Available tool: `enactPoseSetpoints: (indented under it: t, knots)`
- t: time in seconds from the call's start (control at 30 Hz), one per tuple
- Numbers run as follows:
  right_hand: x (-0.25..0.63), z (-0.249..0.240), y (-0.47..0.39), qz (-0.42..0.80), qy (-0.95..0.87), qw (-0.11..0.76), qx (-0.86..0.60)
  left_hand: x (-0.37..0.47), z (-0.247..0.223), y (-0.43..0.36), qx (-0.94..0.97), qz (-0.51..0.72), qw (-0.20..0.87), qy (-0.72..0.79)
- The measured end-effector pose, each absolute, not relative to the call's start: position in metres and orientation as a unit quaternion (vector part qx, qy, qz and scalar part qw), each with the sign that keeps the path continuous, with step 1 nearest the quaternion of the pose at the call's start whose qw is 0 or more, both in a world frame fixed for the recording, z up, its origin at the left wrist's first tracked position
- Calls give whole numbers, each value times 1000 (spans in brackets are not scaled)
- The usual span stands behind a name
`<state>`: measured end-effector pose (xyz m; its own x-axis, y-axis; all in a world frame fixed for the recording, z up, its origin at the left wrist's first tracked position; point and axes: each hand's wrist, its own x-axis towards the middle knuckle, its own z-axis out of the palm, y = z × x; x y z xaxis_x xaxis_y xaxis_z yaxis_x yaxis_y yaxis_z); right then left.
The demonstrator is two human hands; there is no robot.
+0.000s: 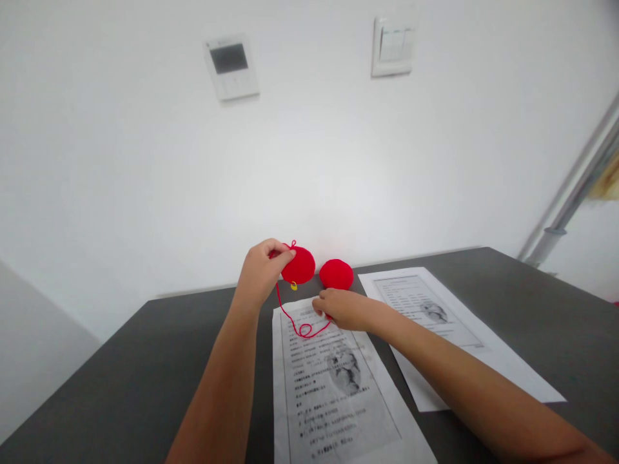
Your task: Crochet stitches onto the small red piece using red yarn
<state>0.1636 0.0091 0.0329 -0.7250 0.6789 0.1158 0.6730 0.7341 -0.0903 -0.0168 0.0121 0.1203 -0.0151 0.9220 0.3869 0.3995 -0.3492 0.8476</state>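
My left hand point(271, 261) is up near the far edge of the dark tabletop point(203, 367), thumb and fingers pinched together on the upper left rim of a flat red crocheted-looking disc point(300, 265). A small yellow stitch marker point(294, 286), or something very like one, hangs at the disc's lower edge; at this size I can't be certain. Red yarn point(305, 331) drops from my left hand, makes a small loop over the nearer printed sheet point(314, 386) and runs to my right hand point(338, 308). That hand is low over the top of the sheet with its fingers curled by the yarn; I can't tell whether they are closed on it. Just beyond it sits the red yarn ball point(336, 274), close to the white wall point(309, 161) and right of the disc. A second printed sheet point(454, 335) lies to the right, partly under my right forearm in view.
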Motion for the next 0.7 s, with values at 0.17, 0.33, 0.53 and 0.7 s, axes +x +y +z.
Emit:
enactPoseSetpoints:
  t: [0.17, 0.33, 0.53, 0.7]
  knots:
    - [173, 31, 22, 40, -905, 148, -396, -16, 121, 12, 651, 512, 268, 491]
    - [171, 59, 12, 343, -788, 398, -321, -13, 121, 11, 643, 547, 276, 460]
    - [161, 74, 0, 494, -654, 506, -269, -6, 117, 9, 653, 542, 319, 423]
    - [169, 81, 4, 512, -564, 569, -310, -4, 119, 7, 613, 587, 347, 399]
